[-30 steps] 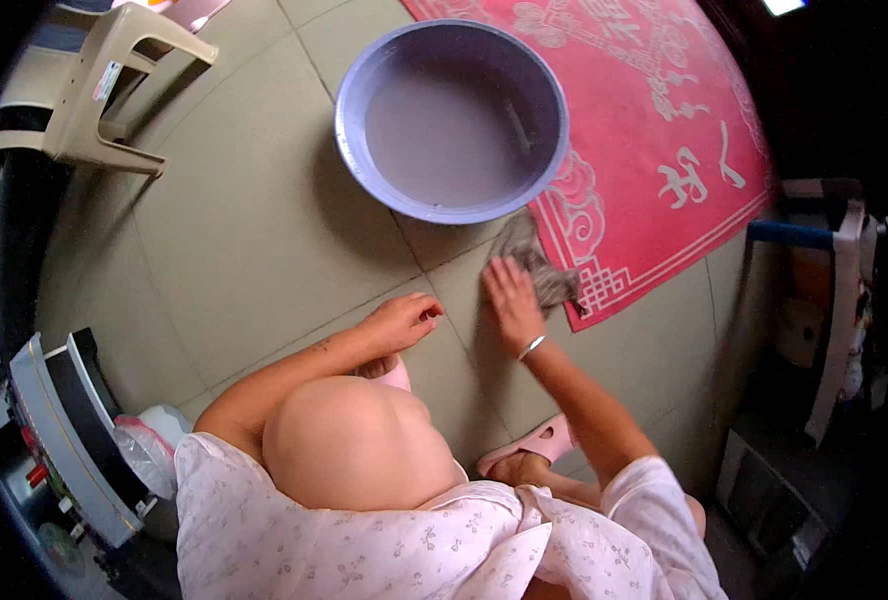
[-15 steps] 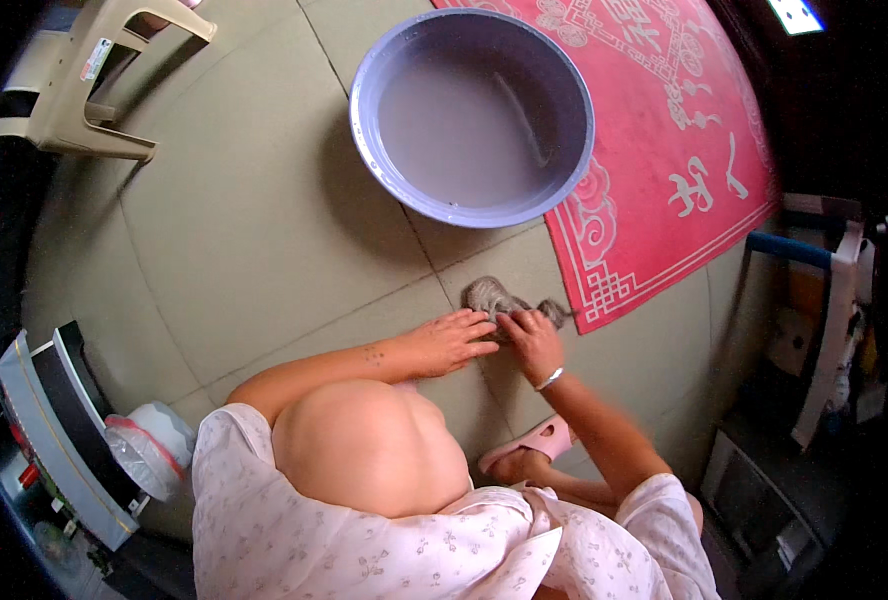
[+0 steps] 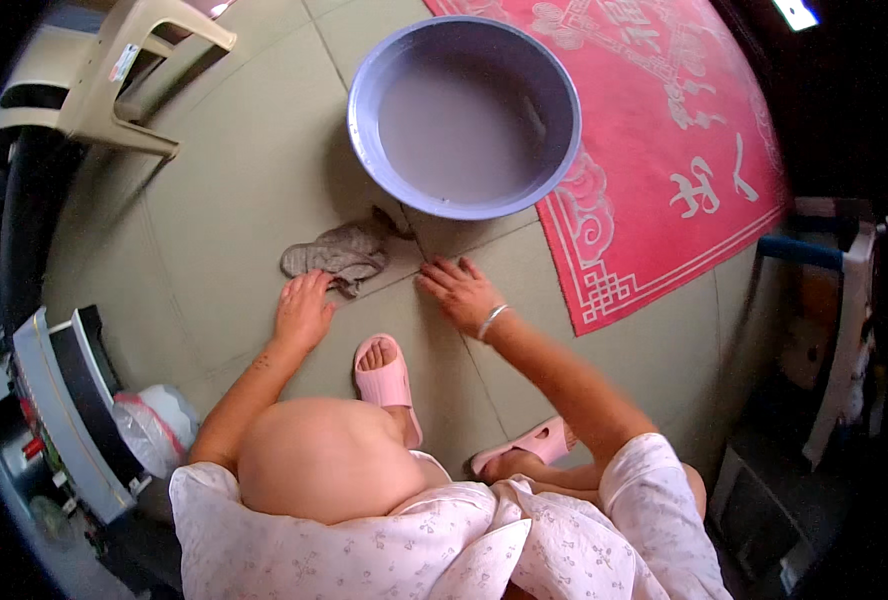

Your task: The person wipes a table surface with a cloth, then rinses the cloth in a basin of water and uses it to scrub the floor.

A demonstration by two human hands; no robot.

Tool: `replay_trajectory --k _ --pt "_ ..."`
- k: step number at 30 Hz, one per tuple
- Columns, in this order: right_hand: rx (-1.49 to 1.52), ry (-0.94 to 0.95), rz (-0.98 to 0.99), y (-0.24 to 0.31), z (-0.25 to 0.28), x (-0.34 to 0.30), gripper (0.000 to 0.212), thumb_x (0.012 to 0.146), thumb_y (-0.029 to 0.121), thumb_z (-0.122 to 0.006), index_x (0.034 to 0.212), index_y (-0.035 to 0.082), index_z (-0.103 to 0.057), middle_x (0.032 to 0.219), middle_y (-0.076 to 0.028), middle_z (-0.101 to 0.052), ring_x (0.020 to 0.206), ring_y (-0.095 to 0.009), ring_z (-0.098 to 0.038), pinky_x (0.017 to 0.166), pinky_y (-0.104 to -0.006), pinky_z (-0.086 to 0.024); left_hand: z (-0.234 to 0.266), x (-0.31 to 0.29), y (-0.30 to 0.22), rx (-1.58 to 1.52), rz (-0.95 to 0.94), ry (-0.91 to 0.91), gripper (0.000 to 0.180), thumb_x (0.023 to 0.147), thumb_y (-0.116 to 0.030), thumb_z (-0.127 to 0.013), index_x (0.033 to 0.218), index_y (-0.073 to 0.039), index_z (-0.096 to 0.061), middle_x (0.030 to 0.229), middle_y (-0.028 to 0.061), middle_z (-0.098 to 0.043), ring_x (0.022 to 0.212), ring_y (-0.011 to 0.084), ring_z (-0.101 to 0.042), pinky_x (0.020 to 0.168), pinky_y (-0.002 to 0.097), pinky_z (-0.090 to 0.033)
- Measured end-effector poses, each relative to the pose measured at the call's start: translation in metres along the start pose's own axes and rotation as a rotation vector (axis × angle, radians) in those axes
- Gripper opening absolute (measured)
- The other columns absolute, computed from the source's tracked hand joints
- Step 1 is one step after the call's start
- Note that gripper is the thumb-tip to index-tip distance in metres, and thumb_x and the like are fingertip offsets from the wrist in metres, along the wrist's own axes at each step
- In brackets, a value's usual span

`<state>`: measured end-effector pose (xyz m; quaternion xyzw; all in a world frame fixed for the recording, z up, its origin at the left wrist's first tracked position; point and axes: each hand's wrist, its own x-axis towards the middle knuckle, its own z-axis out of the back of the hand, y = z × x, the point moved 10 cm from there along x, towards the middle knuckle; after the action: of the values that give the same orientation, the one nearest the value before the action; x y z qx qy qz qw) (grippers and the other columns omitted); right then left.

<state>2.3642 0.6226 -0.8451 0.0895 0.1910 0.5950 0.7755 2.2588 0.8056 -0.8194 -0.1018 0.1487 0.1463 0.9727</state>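
A crumpled grey cloth (image 3: 339,255) lies on the tiled floor in front of me, left of centre, with a thin end trailing toward the basin. My left hand (image 3: 304,312) has its fingers closed on the cloth's near edge. Right of the cloth, my right hand (image 3: 461,292) is held low over the tiles, palm down, with fingers apart and nothing in them; a silver bangle circles that wrist. Beyond both hands stands a round purple-blue basin (image 3: 566,150) holding murky greyish water.
A red mat (image 3: 654,215) with pale patterns lies right of the basin, partly behind it. At the upper left stands a beige plastic stool (image 3: 129,110). A lidded white bin with a bag (image 3: 154,430) is at my left. My pink slippers (image 3: 384,375) rest on the tiles.
The cloth has moved left across the floor and is more spread out. My left hand has shifted left and taken its edge; my right hand has let go and moved left and slightly away from me.
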Motion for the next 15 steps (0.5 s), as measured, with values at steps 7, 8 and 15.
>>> replay_trajectory --k 7,8,15 --pt "-0.023 0.017 0.187 -0.028 -0.005 -0.016 0.052 0.088 0.022 -0.05 0.139 0.013 -0.04 0.146 -0.003 -0.038 0.136 -0.019 -0.032 0.112 -0.0447 -0.022 0.006 -0.076 0.065 -0.3 0.386 0.054 0.041 0.082 -0.018 -0.065 0.119 -0.007 -0.054 0.116 0.0149 -0.056 0.111 0.0338 -0.053 0.092 0.0412 -0.044" --pt "-0.034 0.008 0.203 -0.032 -0.006 -0.02 0.054 0.088 0.023 -0.051 0.14 0.013 -0.039 0.147 -0.003 -0.036 0.137 -0.019 -0.031 0.113 -0.0445 -0.021 0.011 -0.082 0.064 -0.327 0.409 0.022 0.041 0.082 -0.018 -0.065 0.12 -0.007 -0.053 0.116 0.0145 -0.056 0.111 0.0328 -0.053 0.093 0.0405 -0.044" --pt "0.038 0.032 0.233 -0.037 -0.001 -0.029 0.057 0.089 0.03 -0.052 0.141 0.013 -0.037 0.15 -0.003 -0.032 0.139 -0.02 -0.025 0.114 -0.0436 -0.019 0.005 -0.062 0.066 -0.502 0.392 -0.016 0.069 0.085 -0.03 -0.066 0.141 -0.009 -0.032 0.139 0.0195 -0.037 0.13 0.035 -0.037 0.107 0.041 -0.032"
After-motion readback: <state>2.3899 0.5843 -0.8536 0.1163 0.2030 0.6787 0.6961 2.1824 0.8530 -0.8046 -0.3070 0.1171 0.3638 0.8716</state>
